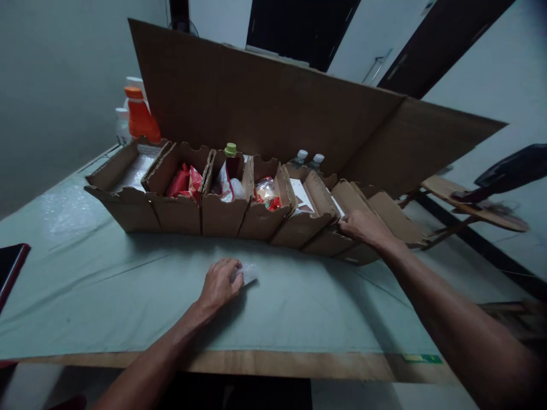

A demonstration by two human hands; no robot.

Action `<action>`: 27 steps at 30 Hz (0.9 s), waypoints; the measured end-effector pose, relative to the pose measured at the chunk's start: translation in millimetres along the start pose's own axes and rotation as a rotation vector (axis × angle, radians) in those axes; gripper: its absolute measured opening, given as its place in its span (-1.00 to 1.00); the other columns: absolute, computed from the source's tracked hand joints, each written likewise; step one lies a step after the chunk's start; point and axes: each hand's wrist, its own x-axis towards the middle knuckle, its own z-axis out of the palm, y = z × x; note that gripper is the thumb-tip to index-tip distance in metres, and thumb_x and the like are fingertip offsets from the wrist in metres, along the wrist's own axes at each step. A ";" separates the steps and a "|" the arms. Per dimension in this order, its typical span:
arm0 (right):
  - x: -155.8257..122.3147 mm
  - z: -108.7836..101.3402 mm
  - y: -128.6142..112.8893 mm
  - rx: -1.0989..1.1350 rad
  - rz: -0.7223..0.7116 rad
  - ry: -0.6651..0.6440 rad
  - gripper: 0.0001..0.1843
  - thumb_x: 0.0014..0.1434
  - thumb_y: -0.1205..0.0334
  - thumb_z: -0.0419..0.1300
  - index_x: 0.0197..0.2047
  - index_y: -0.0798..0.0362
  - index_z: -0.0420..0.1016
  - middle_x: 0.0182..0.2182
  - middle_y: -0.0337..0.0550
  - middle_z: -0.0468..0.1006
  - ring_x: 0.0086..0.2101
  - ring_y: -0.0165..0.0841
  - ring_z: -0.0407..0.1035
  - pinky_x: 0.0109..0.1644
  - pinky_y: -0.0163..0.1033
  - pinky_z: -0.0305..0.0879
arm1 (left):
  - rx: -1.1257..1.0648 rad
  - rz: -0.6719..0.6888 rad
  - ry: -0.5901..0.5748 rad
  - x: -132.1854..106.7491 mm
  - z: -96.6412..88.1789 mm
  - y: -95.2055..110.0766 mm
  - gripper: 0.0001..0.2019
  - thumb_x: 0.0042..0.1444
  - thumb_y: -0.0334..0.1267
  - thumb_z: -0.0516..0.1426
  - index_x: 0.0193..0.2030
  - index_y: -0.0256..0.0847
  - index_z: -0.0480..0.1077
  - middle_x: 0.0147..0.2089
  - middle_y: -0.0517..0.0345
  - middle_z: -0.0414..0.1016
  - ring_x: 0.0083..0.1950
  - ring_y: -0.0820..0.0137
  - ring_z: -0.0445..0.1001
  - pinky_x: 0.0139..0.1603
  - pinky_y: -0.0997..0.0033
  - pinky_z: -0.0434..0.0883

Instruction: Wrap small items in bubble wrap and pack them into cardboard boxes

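Observation:
My left hand (221, 283) is closed around a small piece of bubble wrap (248, 274), low over the green cloth. It seems to cover something, but I cannot see what is inside. My right hand (363, 226) reaches into a cardboard bin (327, 242) near the right end of the row. Its fingers are bent together, hidden in part by the bin, beside a white flat edge (337, 203). In the neighbouring bin stands a white card-like item (301, 195) with brown marks.
Other bins hold red packets (184, 181), a snack packet (267, 191) and clear bubble wrap (139, 168). Behind them rises a tall cardboard panel (265, 97). An orange bottle (142, 117) stands back left. A dark red-edged device (12, 270) lies at left.

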 end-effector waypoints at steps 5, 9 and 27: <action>-72.0 -63.2 0.0 0.059 0.150 0.578 -0.70 0.21 0.17 0.12 -0.25 0.13 0.65 -0.31 0.12 0.67 -0.30 -0.15 0.52 -0.21 -0.16 0.26 | -0.121 -0.050 0.055 5.0 -0.4 -0.8 -0.82 0.18 -0.21 0.03 -0.30 -0.18 0.43 -0.40 0.21 0.46 -0.35 0.38 0.40 -0.30 0.44 0.29; -138.2 -34.3 -43.6 0.605 0.107 0.575 -0.75 0.19 0.04 0.20 -0.31 0.01 0.61 -0.37 -0.12 0.65 -0.31 -0.20 0.51 -0.16 -0.19 0.38 | -0.210 -0.034 0.066 5.5 2.3 2.4 -0.75 0.18 -0.10 0.05 -0.24 -0.20 0.45 -0.31 0.14 0.55 -0.27 0.33 0.50 -0.22 0.41 0.37; 1.8 -29.5 -55.5 0.179 -0.321 -0.212 -0.73 0.23 0.27 0.11 -0.19 0.02 0.67 -0.25 -0.12 0.70 -0.22 -0.22 0.55 -0.14 -0.23 0.38 | 0.158 0.424 -0.181 4.0 15.3 -11.7 -0.59 0.10 -0.06 0.23 0.07 -0.14 0.48 0.13 -0.10 0.52 0.16 0.01 0.41 0.32 -0.13 0.12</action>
